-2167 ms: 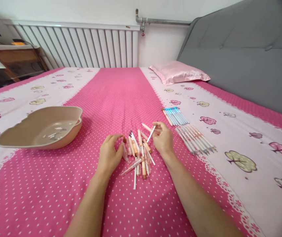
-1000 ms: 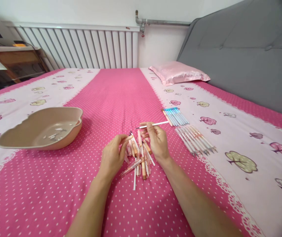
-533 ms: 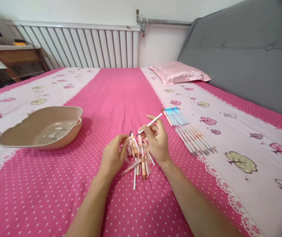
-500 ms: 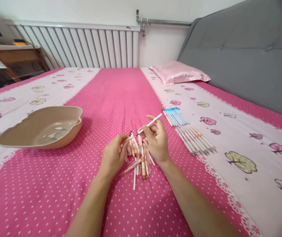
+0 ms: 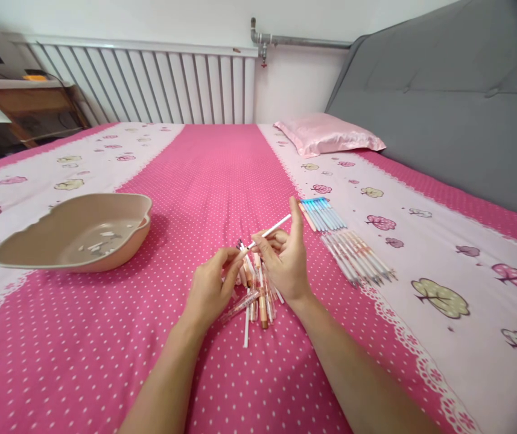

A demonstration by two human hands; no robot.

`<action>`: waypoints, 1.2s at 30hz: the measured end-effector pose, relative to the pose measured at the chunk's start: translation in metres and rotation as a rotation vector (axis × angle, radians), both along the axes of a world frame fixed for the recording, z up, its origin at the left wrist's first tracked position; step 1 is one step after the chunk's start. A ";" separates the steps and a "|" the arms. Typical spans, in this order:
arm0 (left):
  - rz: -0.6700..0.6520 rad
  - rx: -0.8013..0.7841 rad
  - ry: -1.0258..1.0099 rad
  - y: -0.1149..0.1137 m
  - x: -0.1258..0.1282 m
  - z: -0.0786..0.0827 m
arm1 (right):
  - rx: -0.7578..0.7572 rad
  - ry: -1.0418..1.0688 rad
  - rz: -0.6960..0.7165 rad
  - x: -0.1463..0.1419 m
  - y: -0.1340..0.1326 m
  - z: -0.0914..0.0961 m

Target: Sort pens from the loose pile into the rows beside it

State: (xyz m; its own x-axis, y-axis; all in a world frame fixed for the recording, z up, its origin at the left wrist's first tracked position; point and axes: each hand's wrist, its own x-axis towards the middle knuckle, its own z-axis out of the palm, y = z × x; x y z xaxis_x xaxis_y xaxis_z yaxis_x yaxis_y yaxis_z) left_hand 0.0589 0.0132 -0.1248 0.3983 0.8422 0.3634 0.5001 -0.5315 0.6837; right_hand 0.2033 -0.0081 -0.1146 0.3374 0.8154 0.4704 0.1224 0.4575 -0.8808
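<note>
1. My left hand (image 5: 210,286) pinches a pale tube (image 5: 242,255) between thumb and fingers, low at the centre of the bed (image 5: 217,175).
2. My right hand (image 5: 289,265), forefinger raised, pinches a white stick (image 5: 277,227) between thumb and other fingers. The stick slants from two o'clock down toward eight, its dark lower end meeting the tube; I cannot tell whether it is inside.
3. At six o'clock, just below my fingertips, pen parts lie in a loose pile (image 5: 263,304).
4. Blue pens (image 5: 324,215) line up at two o'clock from my hands, grey pens (image 5: 360,256) at three.
5. At nine, a tan bowl (image 5: 66,226) holds small white bits (image 5: 96,246).
</note>
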 end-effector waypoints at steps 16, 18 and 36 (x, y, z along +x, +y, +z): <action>-0.043 -0.035 -0.079 -0.005 0.005 0.008 | -0.039 -0.345 0.041 0.001 -0.002 -0.002; -0.031 -0.041 -0.090 -0.005 0.005 0.008 | -0.039 -0.414 0.059 0.001 -0.003 -0.001; 0.168 -0.155 -0.381 0.002 0.001 0.000 | -0.305 -0.306 -0.064 0.017 0.004 -0.003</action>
State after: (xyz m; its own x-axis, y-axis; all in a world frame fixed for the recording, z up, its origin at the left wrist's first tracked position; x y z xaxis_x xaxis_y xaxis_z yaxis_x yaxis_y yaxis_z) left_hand 0.0595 0.0155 -0.1244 0.1131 0.9400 0.3219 0.2682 -0.3409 0.9011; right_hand 0.2204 -0.0043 -0.1173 0.2747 0.9143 0.2978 0.4181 0.1653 -0.8932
